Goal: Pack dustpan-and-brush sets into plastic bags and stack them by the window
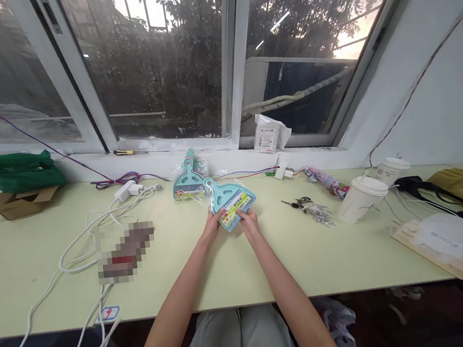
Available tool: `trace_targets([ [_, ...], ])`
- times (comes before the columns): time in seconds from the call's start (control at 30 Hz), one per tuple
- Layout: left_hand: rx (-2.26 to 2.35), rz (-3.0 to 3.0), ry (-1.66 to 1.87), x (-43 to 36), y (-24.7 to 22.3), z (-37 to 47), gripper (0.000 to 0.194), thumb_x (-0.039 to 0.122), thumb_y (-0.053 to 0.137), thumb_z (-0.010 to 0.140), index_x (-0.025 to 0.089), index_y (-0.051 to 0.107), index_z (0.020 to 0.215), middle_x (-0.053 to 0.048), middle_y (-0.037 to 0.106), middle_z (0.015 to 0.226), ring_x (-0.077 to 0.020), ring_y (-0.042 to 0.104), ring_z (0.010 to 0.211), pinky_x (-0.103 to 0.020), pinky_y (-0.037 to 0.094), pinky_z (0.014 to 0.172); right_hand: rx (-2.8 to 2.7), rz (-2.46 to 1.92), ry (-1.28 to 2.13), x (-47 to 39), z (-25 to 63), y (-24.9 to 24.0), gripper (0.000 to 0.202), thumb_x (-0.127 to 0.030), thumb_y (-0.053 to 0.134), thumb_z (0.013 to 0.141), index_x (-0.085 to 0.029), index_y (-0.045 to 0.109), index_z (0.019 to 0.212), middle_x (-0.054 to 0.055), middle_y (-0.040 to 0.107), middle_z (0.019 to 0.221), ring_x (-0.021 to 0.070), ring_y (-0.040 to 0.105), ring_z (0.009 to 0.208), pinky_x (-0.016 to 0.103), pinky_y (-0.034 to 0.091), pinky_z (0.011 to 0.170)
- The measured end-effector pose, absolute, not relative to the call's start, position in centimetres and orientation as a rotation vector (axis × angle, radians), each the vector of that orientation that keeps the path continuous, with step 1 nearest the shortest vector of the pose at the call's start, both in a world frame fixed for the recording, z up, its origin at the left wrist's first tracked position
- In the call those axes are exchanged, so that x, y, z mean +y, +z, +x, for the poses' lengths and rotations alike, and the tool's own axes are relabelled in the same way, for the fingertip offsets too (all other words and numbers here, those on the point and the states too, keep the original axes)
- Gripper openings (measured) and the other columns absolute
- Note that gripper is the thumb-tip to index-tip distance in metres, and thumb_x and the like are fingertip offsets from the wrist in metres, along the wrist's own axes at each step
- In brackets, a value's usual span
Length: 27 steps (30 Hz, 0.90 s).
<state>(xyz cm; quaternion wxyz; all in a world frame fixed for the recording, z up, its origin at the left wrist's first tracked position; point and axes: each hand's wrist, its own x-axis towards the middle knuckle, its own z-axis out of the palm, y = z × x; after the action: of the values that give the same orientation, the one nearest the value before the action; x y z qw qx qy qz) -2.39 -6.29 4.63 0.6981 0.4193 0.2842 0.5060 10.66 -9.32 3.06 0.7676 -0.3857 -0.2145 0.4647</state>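
Between my two hands is a small light-blue dustpan and brush set (227, 195), tilted, with a yellow-green label across its bristles. My left hand (212, 225) grips its lower left edge, thumb on the label. On the lower right, my right hand (248, 222) pinches it with the thumb on the front; the fingers behind are mostly hidden. Just beyond, to the left, a stack of similar dustpan sets (190, 177) in clear plastic wrap rests against the wall below the window.
White cables (66, 260) and a blurred-out object (127, 254) lie on the left. A bunch of keys (311, 209), a folded umbrella (326, 182), white paper cups (363, 199) and a tissue pack (446, 240) are on the right. A cardboard box (19, 205) sits far left.
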Motion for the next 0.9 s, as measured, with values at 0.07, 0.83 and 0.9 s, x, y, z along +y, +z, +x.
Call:
trace_targets([
  [0.07,0.598,0.966,1.109,-7.0,4.6,-2.0,0.066,0.035,0.077,0.071,0.025,0.046,0.129,-0.008,0.061,0.126,-0.0252,0.062,0.111,-0.041,0.050,0.095,-0.463,-0.843,0.989,-9.4,10.8,2.9,0.037,-0.026,0.082,0.053,-0.015,0.064,0.084,0.007,0.073,0.089,0.0209,0.069,0.084,0.032,0.058,0.074],
  [0.83,0.593,1.050,0.970,-7.3,3.7,-1.5,0.068,0.032,0.076,0.071,0.023,0.049,0.132,-0.011,0.057,0.133,-0.0296,0.054,0.120,-0.043,0.045,0.100,-0.262,-0.968,0.820,-9.3,13.8,2.2,0.039,-0.037,0.073,0.062,-0.018,0.064,0.095,0.003,0.072,0.091,0.0175,0.069,0.082,0.025,0.055,0.064],
  [0.9,0.561,1.078,0.949,-7.5,3.6,-1.6,0.069,0.031,0.076,0.071,0.025,0.048,0.133,-0.011,0.055,0.135,-0.0293,0.054,0.121,-0.044,0.045,0.100,-0.218,-0.984,0.823,-9.3,13.9,2.0,0.040,-0.040,0.072,0.063,-0.018,0.065,0.095,0.003,0.073,0.090,0.0181,0.069,0.082,0.026,0.055,0.064],
])
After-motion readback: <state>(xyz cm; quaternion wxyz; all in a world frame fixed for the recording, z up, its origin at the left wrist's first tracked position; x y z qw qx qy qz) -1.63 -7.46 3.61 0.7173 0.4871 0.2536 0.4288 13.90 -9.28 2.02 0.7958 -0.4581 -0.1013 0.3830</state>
